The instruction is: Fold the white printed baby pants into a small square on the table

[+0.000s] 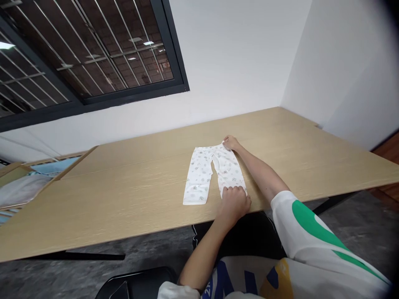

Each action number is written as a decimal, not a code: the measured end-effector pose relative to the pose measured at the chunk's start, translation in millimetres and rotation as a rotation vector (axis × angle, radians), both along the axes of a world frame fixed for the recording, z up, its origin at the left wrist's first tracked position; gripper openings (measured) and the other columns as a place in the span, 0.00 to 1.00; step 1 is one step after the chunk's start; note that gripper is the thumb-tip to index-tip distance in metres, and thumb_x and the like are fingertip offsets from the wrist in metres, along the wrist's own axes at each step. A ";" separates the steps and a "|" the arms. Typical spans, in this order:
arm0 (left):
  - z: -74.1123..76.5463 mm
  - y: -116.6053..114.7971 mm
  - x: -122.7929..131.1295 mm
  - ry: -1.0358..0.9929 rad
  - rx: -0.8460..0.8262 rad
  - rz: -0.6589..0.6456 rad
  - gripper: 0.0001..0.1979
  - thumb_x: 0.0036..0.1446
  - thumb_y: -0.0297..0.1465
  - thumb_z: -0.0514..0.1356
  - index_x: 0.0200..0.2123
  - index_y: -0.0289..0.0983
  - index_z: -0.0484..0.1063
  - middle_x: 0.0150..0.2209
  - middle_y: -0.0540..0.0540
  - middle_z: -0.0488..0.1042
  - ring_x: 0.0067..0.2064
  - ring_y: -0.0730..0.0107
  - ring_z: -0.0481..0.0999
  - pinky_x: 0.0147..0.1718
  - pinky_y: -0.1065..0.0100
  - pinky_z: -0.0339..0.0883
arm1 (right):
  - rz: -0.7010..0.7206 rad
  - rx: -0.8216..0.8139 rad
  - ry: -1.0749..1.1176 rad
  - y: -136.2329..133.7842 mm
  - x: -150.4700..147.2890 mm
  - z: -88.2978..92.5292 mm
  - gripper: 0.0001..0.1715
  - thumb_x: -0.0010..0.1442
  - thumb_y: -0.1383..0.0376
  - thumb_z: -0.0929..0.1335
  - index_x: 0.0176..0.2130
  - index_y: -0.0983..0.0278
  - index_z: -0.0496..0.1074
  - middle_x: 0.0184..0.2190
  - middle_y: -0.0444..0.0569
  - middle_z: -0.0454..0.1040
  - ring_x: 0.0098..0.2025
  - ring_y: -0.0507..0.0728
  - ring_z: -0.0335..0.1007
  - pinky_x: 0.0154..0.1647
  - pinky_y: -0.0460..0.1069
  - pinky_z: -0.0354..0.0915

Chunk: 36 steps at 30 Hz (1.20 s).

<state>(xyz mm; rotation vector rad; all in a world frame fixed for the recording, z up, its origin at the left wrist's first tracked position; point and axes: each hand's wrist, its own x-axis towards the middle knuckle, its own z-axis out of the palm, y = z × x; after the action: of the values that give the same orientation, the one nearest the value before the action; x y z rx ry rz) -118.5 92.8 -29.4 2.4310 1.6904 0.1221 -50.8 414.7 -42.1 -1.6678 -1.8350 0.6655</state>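
A small pair of white baby trousers [202, 170] with a faint printed pattern lies flat on the light wooden table [124, 195], waistband away from me, legs toward me. My left hand [234, 201] is closed on the hem of the right leg at the near edge. My right hand [231, 143] reaches across and pinches the right corner of the waistband. The left leg lies free.
A white wall runs behind the table, with a dark-framed barred window [93, 54] at upper left. A second table [28, 182] with pale cloth on it adjoins at the left. A dark chair seat [140, 284] and grey floor lie below the table's near edge.
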 end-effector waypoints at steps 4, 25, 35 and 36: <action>-0.5 -5.6 -2.6 -0.020 0.032 0.021 0.16 0.67 0.32 0.51 0.46 0.30 0.76 0.43 0.31 0.80 0.47 0.46 0.81 0.50 0.49 0.67 | -0.059 0.015 0.020 -0.9 -12.9 13.3 0.20 0.57 0.70 0.71 0.51 0.67 0.72 0.47 0.55 0.79 0.46 0.58 0.75 0.49 0.48 0.68; 12.7 -65.3 -169.1 -0.481 0.099 0.743 0.16 0.68 0.40 0.52 0.28 0.41 0.68 0.26 0.48 0.73 0.29 0.65 0.70 0.31 0.66 0.52 | 0.023 0.032 0.130 -28.0 -153.6 30.5 0.24 0.55 0.75 0.69 0.52 0.65 0.68 0.46 0.57 0.72 0.47 0.64 0.73 0.46 0.54 0.71; -0.2 -73.2 -179.1 -0.184 0.165 0.827 0.14 0.69 0.36 0.52 0.35 0.39 0.75 0.36 0.39 0.81 0.39 0.52 0.78 0.40 0.59 0.61 | 0.126 0.038 0.128 -44.6 -186.3 8.8 0.24 0.60 0.69 0.67 0.57 0.63 0.64 0.46 0.56 0.72 0.45 0.63 0.72 0.44 0.57 0.72; -1.3 -74.9 -175.3 -0.157 0.224 0.831 0.14 0.69 0.36 0.52 0.38 0.38 0.76 0.38 0.38 0.80 0.41 0.51 0.78 0.42 0.58 0.63 | 0.135 0.046 0.125 -47.6 -187.6 10.1 0.23 0.62 0.67 0.66 0.57 0.63 0.64 0.47 0.57 0.72 0.46 0.64 0.72 0.46 0.57 0.72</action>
<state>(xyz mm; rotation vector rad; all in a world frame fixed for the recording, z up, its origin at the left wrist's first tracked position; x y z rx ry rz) -293.7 17.9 -30.7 1.6080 2.5840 0.6107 -238.4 367.1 -32.0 -1.4491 -1.8704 0.7602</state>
